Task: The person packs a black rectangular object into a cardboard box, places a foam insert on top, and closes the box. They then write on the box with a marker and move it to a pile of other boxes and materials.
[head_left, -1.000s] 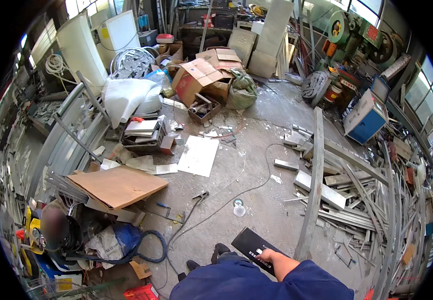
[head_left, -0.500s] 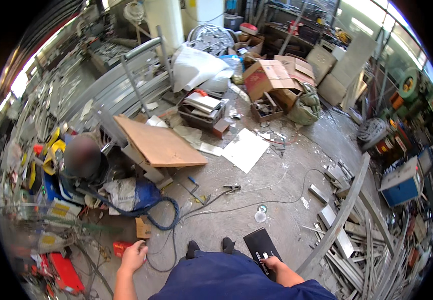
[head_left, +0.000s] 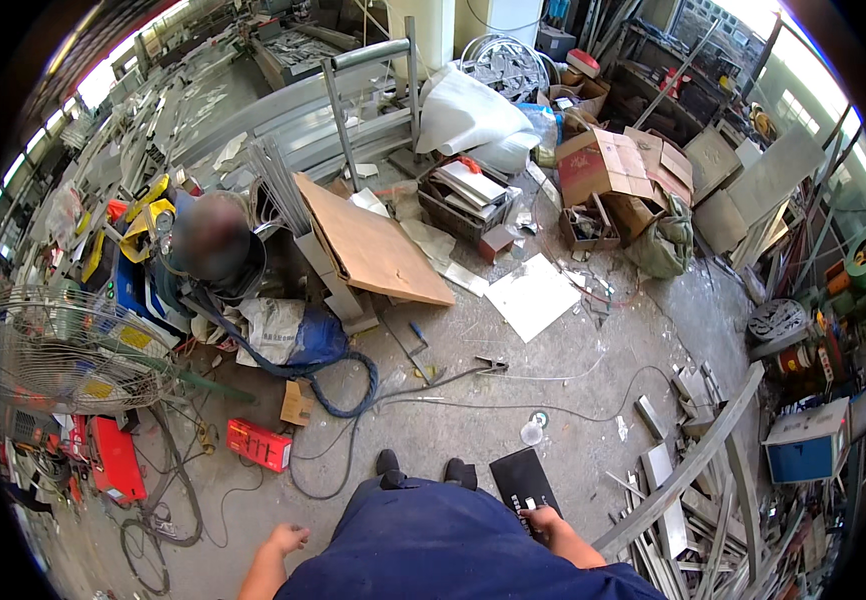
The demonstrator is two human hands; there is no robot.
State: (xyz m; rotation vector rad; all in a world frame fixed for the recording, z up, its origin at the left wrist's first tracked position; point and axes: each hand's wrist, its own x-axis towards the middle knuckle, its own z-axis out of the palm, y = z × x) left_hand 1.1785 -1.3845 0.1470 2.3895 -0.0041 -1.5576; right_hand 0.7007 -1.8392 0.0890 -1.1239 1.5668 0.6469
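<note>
Left hand [head_left: 291, 538] now sits clear of the red box [head_left: 259, 444], relaxed and empty; right hand [head_left: 545, 522] grips the black panel [head_left: 519, 473], right of the shoes [head_left: 461, 473]. Keep panel edges off the metal beam [head_left: 685, 462].

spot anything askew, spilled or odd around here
Yes: at lower right, long silvery metal bars lie crisscrossed in a heap rather than stacked, and a thin dark cable winds loosely across the grey concrete floor.

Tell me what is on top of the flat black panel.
The right hand and pale markings show on the black panel; whatever the hand covers cannot be seen.
</note>
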